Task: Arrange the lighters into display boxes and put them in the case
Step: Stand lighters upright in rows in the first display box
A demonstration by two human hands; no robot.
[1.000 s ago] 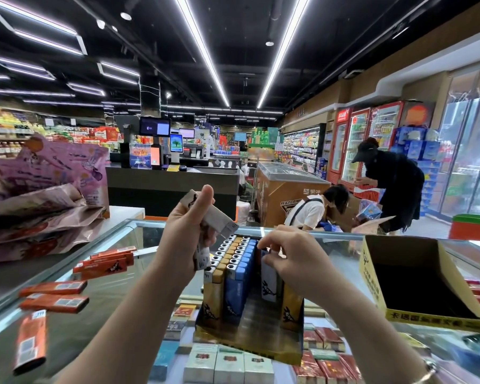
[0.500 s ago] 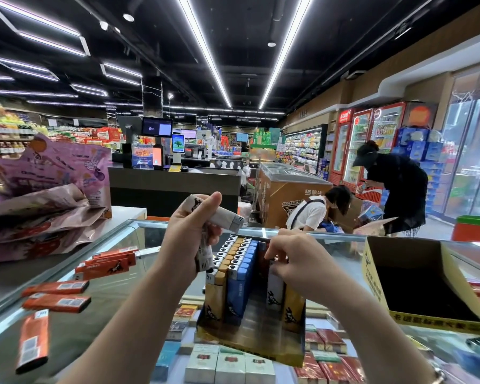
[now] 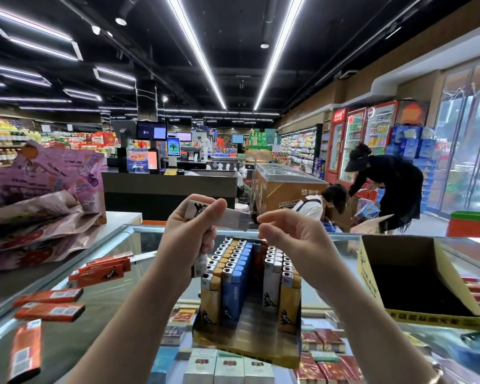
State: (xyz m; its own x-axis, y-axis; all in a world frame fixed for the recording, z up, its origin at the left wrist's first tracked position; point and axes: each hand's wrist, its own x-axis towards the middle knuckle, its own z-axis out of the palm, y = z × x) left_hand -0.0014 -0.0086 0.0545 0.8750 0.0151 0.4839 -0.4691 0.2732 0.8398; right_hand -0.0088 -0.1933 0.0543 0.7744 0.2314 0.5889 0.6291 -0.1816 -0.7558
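Our right hand has come up out of the display box since a moment ago. Now it floats above the box with its fingers loosely bent, holding nothing. Our left hand grips some white lighters above the box's left side; one pokes out sideways toward the right hand. Rows of tan, blue and white lighters stand inside the box. Red lighters lie on the glass left of the box. An empty yellow box sits to the right of it.
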